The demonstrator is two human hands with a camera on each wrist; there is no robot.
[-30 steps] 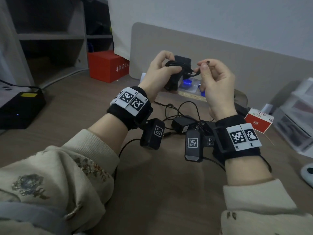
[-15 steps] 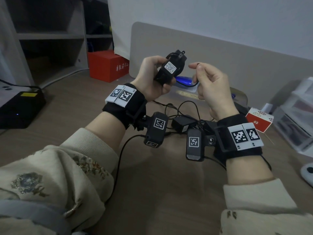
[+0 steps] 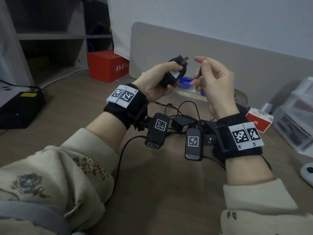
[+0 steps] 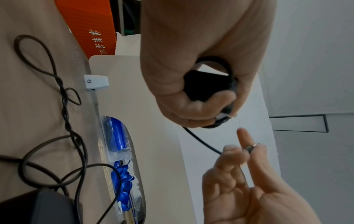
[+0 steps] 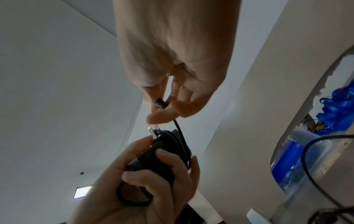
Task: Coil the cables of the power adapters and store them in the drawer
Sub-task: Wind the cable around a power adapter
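Left hand wraps round the coiled adapter; right hand pinches the cable's barrel plug just right of it.

Power adapter: matt black plastic body, white paper label, two bright metal prongs. Its cable: smooth black rubbery sheath, slight sheen; barrel plug ribbed black with a metallic tip. Desk: wood-grain laminate, brown, matt; raw chipboard shows at the cut-out edge. Red box: matt card. Blue ribbon: glossy. Wrist bands: black cloth. Sleeve: cream woven cloth, embroidered.
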